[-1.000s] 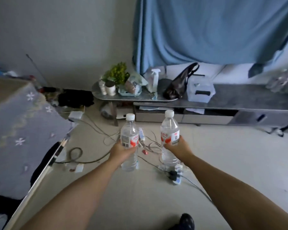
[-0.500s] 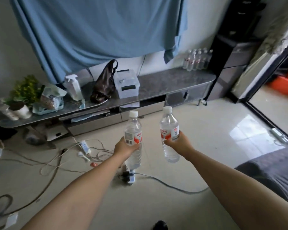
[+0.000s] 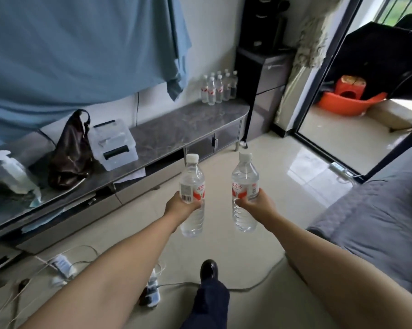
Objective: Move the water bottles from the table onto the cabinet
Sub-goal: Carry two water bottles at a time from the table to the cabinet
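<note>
Left hand: we see our left hand [image 3: 181, 204] curled round the middle of the left bottle [image 3: 192, 197], fingers wrapped over the lower edge of its red-and-white label, holding it upright in the air above the floor [image 3: 259, 186].
Right hand: our right hand [image 3: 259, 204] grips the right bottle [image 3: 244, 193] at the label in the same way, fingers closed round it; this bottle leans slightly to the right at the cap.
Bottles in hand: both are clear, full and white-capped, side by side and apart from each other, neither touching any surface.
Cabinet: the long low cabinet [image 3: 176, 129] with a dark marbled top runs along the wall ahead of us and to the left.
Bottles on cabinet: a cluster of bottles [image 3: 218, 87] stands at the far right end of the cabinet top, against the wall.
Other things on cabinet: a clear plastic box [image 3: 113, 144] sits near the middle of the top, with a brown bag [image 3: 69, 150] just beside it on the left and a white spray bottle [image 3: 8, 170] further left.
Floor: cables [image 3: 65, 264] lie in front of the cabinet's left part; our dark shoe [image 3: 208, 269] shows below the hands.
Right edge: a grey cushioned seat [image 3: 375, 222].
</note>
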{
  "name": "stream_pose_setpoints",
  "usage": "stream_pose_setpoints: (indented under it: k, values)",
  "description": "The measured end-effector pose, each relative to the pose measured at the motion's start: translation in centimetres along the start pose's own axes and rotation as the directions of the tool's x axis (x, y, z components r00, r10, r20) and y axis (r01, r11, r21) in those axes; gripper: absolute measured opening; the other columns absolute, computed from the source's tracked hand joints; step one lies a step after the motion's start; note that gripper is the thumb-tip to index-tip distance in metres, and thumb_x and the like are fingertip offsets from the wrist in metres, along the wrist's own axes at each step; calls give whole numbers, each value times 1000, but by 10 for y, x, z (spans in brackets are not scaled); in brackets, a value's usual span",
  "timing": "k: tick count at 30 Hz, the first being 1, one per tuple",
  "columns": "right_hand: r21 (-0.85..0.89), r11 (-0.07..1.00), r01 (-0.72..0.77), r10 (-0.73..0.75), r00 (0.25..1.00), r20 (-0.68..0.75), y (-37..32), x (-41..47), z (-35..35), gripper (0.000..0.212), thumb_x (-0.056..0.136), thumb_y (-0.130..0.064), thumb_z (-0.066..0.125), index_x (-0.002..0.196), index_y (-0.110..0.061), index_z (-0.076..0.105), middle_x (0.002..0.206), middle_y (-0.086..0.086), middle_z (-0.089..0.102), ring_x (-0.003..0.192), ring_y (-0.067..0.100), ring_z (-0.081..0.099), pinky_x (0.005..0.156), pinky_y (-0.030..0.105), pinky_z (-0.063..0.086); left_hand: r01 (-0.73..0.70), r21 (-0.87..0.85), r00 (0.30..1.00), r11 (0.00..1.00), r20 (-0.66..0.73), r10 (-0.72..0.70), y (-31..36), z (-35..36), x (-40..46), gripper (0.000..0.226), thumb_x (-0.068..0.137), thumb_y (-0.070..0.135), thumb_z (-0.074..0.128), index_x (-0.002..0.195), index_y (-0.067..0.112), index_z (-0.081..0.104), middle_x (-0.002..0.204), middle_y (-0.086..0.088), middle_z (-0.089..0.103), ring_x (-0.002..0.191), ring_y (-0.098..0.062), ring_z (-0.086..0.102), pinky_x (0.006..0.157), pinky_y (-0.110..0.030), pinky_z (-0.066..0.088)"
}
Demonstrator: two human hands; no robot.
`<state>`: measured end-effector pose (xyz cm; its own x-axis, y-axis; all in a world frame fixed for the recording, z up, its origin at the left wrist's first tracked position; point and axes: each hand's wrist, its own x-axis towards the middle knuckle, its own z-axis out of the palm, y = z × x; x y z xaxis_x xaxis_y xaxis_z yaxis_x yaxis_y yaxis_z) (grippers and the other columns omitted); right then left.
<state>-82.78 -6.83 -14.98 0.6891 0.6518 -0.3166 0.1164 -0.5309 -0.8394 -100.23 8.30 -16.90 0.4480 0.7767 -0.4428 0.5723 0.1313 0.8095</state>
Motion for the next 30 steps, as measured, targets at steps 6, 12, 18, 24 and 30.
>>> stream_pose_setpoints:
  k: [6, 12, 18, 24, 30]
  values:
    - [-4, 1000, 25, -25, 999, -29, -30, 109, -33, 26, 76, -22, 75, 102, -20, 67, 91, -1, 72, 83, 16, 66, 65, 22, 45, -56, 37, 997, 998, 56, 54, 76, 26, 103, 47, 63, 41, 74, 107, 26, 65, 102, 3, 71, 93, -17, 66, 76, -28, 48]
    - [26, 1000, 6, -4, 998, -65, -70, 213, -68, 41, 73, -25, 77, 112, -18, 65, 100, 1, 73, 91, 19, 67, 79, 30, 48, -120, 51, 989, 992, 88, 115, 164, 36, 193, 36, 73, 28, 76, 107, 23, 65, 98, 2, 70, 89, -15, 63, 74, -23, 43]
    - [39, 999, 17, -13, 996, -92, -94, 293, -101, 40, 73, -26, 78, 111, -20, 66, 100, 1, 73, 94, 20, 68, 86, 33, 52, -106, 38, 987, 994, 127, 101, 226, 60, 263, 42, 61, 37, 73, 100, 22, 68, 97, 1, 72, 90, -17, 65, 80, -29, 51]
    - [26, 999, 43, -41, 998, -44, -105, 389, -141, 30, 77, -19, 74, 105, -24, 65, 100, 2, 73, 93, 21, 68, 84, 33, 51, -116, 7, 981, 993, 158, 113, 280, 103, 343, 25, 76, 18, 73, 100, 16, 67, 90, -1, 71, 76, -10, 63, 65, -22, 45]
    - [26, 997, 77, -79, 995, 58, -125, 496, -195, 26, 79, -12, 73, 94, -28, 60, 95, 1, 70, 87, 18, 67, 82, 33, 52, -67, 55, 995, 996, 83, 62, 328, 151, 451, 58, 46, 52, 73, 98, 26, 68, 92, 3, 75, 87, -17, 70, 87, -35, 56]
